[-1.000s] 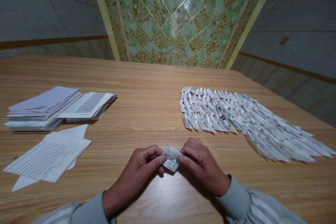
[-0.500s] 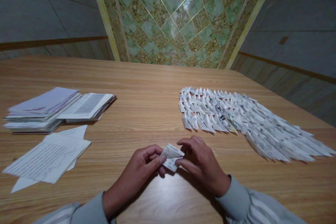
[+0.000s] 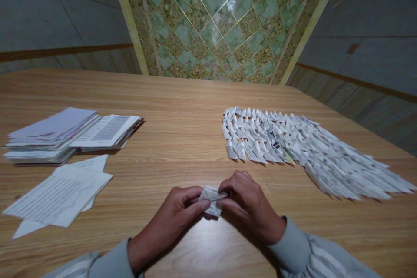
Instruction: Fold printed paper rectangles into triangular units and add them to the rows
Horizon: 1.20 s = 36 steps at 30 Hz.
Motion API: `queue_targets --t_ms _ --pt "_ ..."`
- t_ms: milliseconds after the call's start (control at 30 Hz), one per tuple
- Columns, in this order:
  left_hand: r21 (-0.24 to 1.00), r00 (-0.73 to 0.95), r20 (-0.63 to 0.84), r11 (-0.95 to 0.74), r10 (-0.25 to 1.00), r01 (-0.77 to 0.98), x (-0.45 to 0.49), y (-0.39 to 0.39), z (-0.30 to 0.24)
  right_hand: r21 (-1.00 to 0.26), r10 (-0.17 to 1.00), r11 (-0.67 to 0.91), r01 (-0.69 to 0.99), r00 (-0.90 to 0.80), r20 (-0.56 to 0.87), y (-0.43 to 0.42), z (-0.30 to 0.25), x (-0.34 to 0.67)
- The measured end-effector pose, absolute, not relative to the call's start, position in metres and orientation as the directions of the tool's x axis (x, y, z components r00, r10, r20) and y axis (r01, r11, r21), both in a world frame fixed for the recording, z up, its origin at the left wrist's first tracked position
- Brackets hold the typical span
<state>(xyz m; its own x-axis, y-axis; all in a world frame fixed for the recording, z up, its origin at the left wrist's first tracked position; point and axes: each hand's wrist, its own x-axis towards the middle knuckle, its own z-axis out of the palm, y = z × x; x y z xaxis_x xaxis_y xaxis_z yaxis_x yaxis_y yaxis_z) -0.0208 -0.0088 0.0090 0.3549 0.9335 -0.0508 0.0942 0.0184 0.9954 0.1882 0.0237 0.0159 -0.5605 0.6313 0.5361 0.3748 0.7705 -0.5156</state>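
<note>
Between my two hands is a small piece of folded paper [image 3: 212,209], white with print on it and a crease across its face. My left hand [image 3: 177,208] grips its left side, thumb on the front and fingers behind. At the right corner my right hand [image 3: 249,202] pinches the paper between thumb and forefinger. The paper is held just above the wooden table [image 3: 182,252]. To the upper right of my hands lie many folded paper boats [image 3: 257,132], packed in rows with points upward.
Stacked papers and booklets [image 3: 54,128] stand at the left, beside an open-faced printed stack [image 3: 109,132]. Nearer to me, loose lined sheets [image 3: 58,195] overlap on the table. A tiled wall panel [image 3: 215,30] rises beyond the far edge.
My right thumb and forefinger have closed on the paper's right corner, where they were more spread before. The folded paper has tilted and dropped slightly.
</note>
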Motion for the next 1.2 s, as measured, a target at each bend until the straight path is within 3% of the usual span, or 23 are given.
queue_targets --t_ms 567,667,933,1200 --pt "0.994 0.418 -0.09 0.109 0.904 -0.022 -0.0184 -0.0093 0.0069 -0.507 0.627 0.772 0.383 -0.587 0.512 0.0254 0.014 0.188" --pt "0.997 0.408 -0.074 0.06 0.91 0.049 -0.0182 -0.0104 0.0088 -0.515 0.631 0.766 0.383 -0.601 0.491 0.0252 0.0131 0.1872" --pt "0.988 0.373 -0.05 -0.008 0.927 0.154 -0.0176 -0.0118 0.0077 -0.675 0.716 0.658 0.333 -0.556 0.423 0.021 0.0185 0.1852" --pt "0.996 0.357 -0.082 0.061 0.93 0.07 -0.0141 -0.0153 0.0028 -0.78 0.8 0.531 0.331 -0.499 0.333 0.0186 0.0186 0.1816"
